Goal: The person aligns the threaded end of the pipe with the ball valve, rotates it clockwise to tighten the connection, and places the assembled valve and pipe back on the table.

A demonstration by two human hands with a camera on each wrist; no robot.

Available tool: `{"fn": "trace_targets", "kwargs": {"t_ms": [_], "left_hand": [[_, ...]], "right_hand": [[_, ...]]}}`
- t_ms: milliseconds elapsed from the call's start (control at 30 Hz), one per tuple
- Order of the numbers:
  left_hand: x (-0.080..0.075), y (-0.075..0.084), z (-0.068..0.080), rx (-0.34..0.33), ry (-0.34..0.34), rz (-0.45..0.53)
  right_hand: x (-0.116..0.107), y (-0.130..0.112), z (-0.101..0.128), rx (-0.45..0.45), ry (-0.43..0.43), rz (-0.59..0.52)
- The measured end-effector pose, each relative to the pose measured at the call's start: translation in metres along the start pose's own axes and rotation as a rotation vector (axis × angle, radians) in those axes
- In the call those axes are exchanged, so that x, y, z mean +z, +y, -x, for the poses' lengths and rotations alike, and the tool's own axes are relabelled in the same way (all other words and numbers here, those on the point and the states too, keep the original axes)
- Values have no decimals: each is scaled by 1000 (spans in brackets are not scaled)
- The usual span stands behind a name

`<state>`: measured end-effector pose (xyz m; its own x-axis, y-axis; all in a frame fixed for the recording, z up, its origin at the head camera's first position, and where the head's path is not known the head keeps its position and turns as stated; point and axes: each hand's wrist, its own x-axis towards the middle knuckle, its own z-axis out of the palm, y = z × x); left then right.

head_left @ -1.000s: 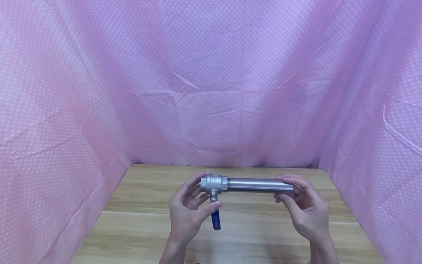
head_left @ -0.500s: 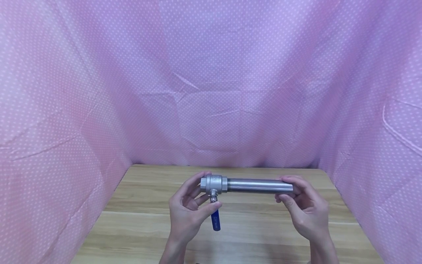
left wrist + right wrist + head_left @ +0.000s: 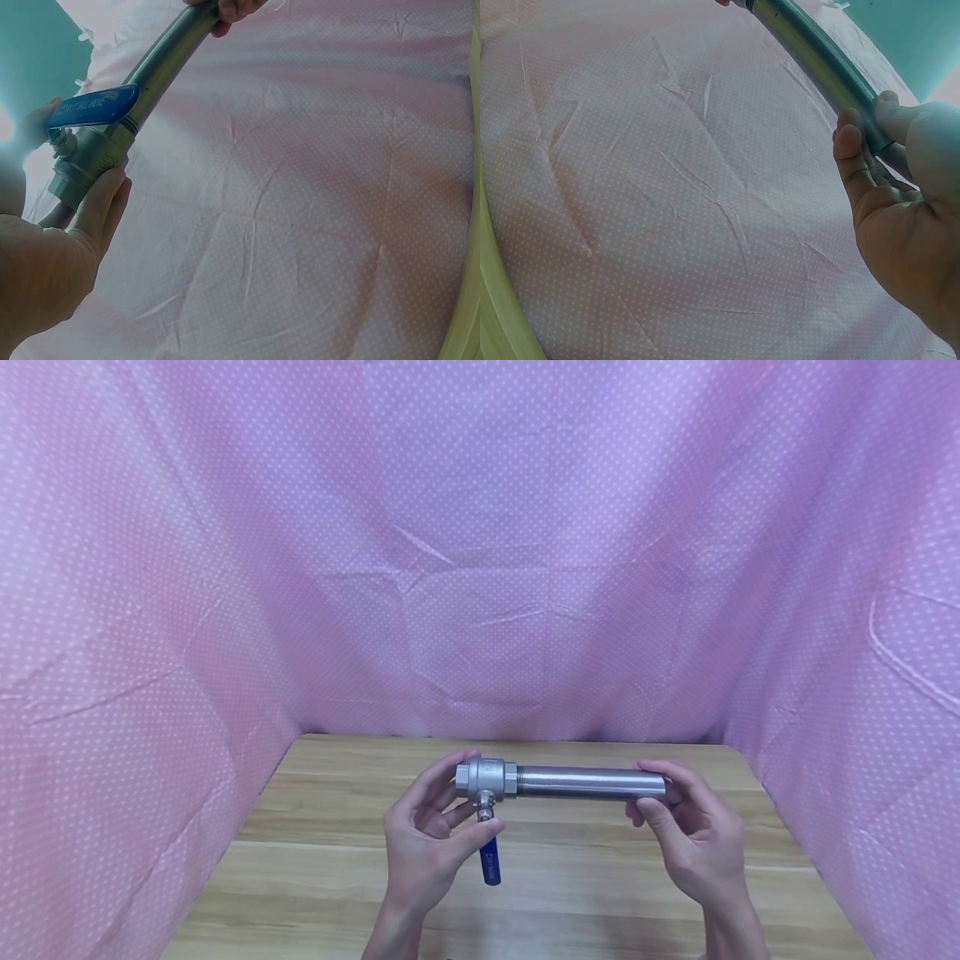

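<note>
The left hand [image 3: 427,847] grips the steel valve [image 3: 486,777] and the right hand [image 3: 693,843] pinches the far end of the pipe [image 3: 588,781], both above the wooden table [image 3: 585,893], with free room up to the pink cloth walls [image 3: 150,610]. Only the left wrist view shows the whole top face of the blue handle [image 3: 94,106]. Compared with half a second ago, the right thumb sits slightly lower
</note>
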<state>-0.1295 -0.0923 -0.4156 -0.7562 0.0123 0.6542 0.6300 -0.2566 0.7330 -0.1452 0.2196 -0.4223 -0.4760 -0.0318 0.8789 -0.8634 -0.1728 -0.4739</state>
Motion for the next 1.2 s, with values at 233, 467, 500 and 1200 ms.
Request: {"fn": "trace_targets", "kwargs": {"t_ms": [233,467,500,1200], "left_hand": [[0,0,0,-8,10,3],[0,0,-1,-6,13,2],[0,0,-1,-7,13,2],[-1,0,-1,-18,-4,6]], "right_hand": [[2,0,-2,-1,-37,-129],[2,0,-4,-19,-60,-179],[2,0,-4,-23,-61,-178],[-1,0,1,8,-18,-40]]}}
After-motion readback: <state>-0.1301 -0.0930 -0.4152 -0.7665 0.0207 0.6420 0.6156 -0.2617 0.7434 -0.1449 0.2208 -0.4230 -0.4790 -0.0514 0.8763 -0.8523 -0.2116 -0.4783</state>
